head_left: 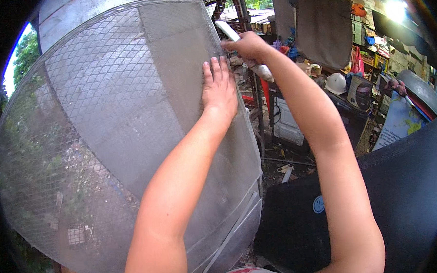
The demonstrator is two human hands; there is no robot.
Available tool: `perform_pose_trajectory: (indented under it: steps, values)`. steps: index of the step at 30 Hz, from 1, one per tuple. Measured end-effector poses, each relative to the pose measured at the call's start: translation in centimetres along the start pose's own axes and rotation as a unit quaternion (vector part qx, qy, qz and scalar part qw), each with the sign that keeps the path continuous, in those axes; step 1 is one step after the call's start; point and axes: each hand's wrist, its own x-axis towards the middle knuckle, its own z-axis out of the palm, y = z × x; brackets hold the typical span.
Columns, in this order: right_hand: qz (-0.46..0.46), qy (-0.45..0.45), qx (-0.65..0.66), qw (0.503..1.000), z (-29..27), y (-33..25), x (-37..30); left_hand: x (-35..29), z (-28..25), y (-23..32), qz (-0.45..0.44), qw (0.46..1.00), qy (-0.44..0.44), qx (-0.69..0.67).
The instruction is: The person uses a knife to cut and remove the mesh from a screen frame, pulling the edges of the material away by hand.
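A large grey, see-through mesh panel [129,96] with a diamond pattern fills the left and middle of the view. My left hand [218,90] lies flat on it near its right edge, fingers stretched out. Just beyond that edge, my right hand [251,46] is closed around a long hand tool [228,30]. One end of the tool is a flat white strip pointing up and left. Its other end, pale and rounded, sticks out below my fist. Whether the tool touches the panel's edge is hard to tell.
At right stand a white hard hat [336,83], a hanging dark cloth [323,29] and cluttered shelves. A big black sheet [377,188] rises at lower right. A thin pale strip [227,236] lies along the panel's lower part. Behind the edge runs a dark metal post [259,120].
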Motion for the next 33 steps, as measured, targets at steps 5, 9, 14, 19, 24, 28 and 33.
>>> perform_pose_trajectory:
  steps: [5,9,14,19,24,28,33]
  values:
    - [-0.069,0.006,-0.123,0.990,-0.1,-0.8,2.1,2.5,0.1,-0.9,-0.007,0.999,-0.008,0.045]
    - [-0.031,-0.011,-0.151,0.988,-1.1,-1.8,3.3,4.3,-0.6,-1.9,-0.005,0.999,-0.029,0.033]
    - [-0.004,-0.011,-0.126,0.992,-1.9,-3.1,3.5,4.5,0.4,-3.0,0.007,0.999,-0.038,-0.008]
    - [0.050,0.133,0.022,0.990,-9.9,-8.6,7.4,4.2,2.2,-2.9,0.026,0.997,0.017,-0.068]
    - [-0.048,0.154,0.065,0.985,-13.0,-13.7,8.8,3.9,2.7,-2.9,0.029,0.993,0.077,-0.090]
    - [-0.089,0.177,0.071,0.977,-15.5,-15.4,8.1,4.2,2.7,-3.1,0.030,0.989,0.109,-0.093]
    - [-0.099,0.177,0.032,0.979,-12.6,-11.9,6.4,4.1,2.2,-2.8,0.020,0.992,0.081,-0.096]
